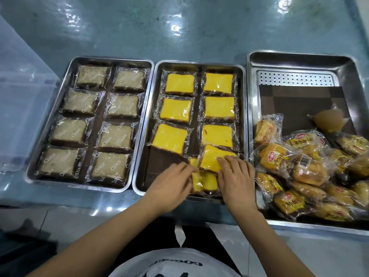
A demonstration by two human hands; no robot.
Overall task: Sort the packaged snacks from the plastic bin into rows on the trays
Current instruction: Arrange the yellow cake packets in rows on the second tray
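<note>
Three steel trays stand side by side. The left tray (32, 162) holds several grey-brown wrapped cakes in two rows. The middle tray (138, 176) holds several yellow wrapped cakes in two rows. At its front right, two yellow cake packets lie stacked: an upper packet (209, 158) and a lower packet (204, 181). My left hand (171, 186) touches their left edge. My right hand (235, 176) rests with its fingers on the upper packet. The right tray (252, 100) holds a loose pile of orange bread packets (279, 156).
A clear plastic bin (22, 108) stands at the far left, beside the left tray. A round pale packet (327, 119) lies on the brown mat in the right tray. The glossy blue-green counter (179, 33) stretches behind the trays.
</note>
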